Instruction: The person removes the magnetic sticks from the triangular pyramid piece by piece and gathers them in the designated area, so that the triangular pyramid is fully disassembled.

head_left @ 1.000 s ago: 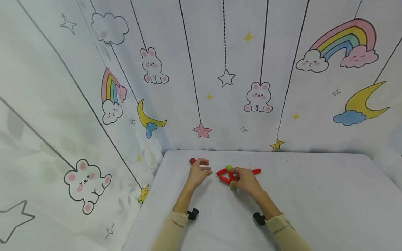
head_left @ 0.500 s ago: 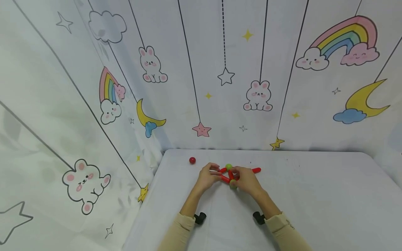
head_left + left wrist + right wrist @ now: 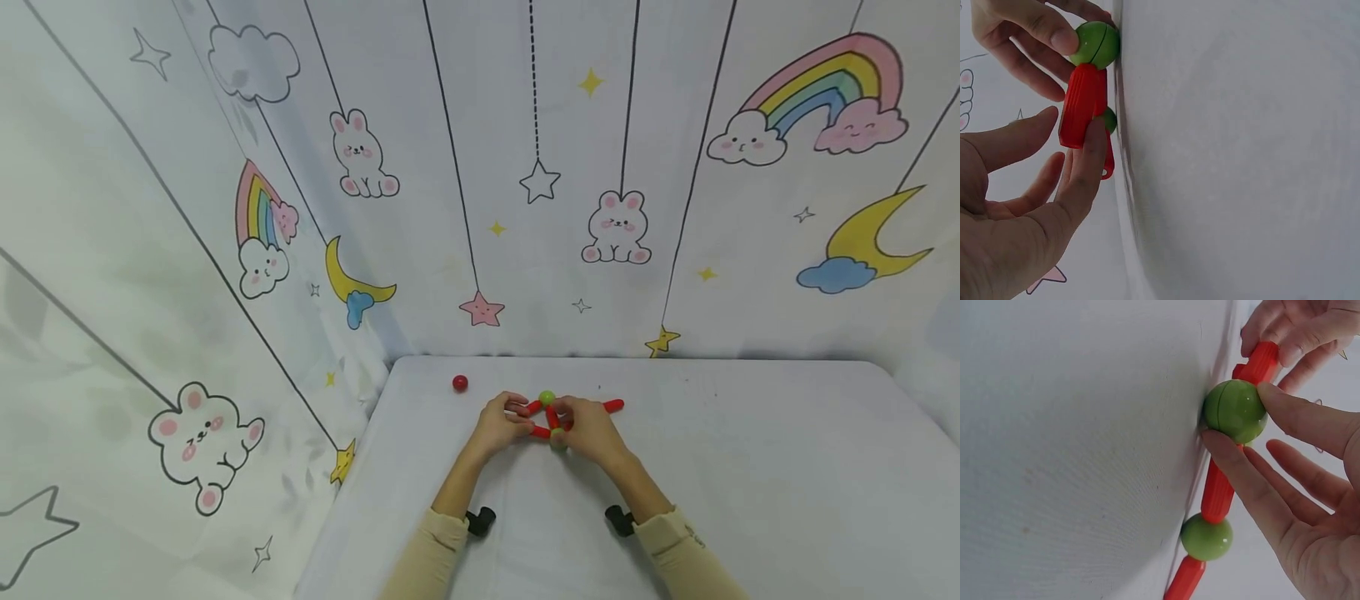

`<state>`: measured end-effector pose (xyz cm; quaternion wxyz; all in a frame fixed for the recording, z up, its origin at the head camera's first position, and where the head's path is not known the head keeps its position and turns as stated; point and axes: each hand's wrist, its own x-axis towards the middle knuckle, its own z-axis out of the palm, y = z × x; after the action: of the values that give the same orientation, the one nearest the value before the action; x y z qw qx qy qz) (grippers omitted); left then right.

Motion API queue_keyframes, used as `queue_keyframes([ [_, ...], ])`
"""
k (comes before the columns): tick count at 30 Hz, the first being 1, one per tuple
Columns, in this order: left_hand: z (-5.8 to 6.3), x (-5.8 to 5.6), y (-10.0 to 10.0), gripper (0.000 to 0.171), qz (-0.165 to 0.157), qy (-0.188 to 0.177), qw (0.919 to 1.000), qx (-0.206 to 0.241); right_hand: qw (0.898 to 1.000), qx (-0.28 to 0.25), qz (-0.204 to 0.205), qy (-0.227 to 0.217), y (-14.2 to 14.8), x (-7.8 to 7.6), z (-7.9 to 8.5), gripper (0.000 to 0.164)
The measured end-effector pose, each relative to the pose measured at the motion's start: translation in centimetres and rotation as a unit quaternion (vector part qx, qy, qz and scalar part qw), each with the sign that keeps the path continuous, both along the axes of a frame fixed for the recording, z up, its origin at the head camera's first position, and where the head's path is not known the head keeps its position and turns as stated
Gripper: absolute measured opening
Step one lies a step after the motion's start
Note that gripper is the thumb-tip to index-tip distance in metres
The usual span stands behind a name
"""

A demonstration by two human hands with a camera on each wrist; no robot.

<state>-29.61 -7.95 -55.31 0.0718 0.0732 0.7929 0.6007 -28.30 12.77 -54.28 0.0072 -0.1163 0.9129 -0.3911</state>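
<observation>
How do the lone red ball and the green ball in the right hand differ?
Contact: the right hand pinches the green ball; no hand touches the red ball.
Joining: the green ball connects to red sticks; the red ball sits apart.
Both are round.

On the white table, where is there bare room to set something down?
Widest: the white table right of the right sleeve. Smaller: between the black wrist cameras. Crowded: the far middle, where the left hand is at the red rods and the right hand pinches a green ball.
</observation>
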Motion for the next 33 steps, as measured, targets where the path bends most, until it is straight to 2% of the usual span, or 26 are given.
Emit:
queue_keyframes([
  [16, 0.46, -0.04, -0.55, 0.053, 0.012, -0.022, 0.9997, -0.008, 1.0, -0.004, -0.005, 0.022, -0.25, 0.19, 0.09, 0.048],
  [33, 0.11, -0.33, -0.9, 0.059, 0.023, -0.054, 0.9982, 0.016, 1.0, -0.002, -0.028, -0.006, -0.91, 0.39, 0.32, 0.048],
])
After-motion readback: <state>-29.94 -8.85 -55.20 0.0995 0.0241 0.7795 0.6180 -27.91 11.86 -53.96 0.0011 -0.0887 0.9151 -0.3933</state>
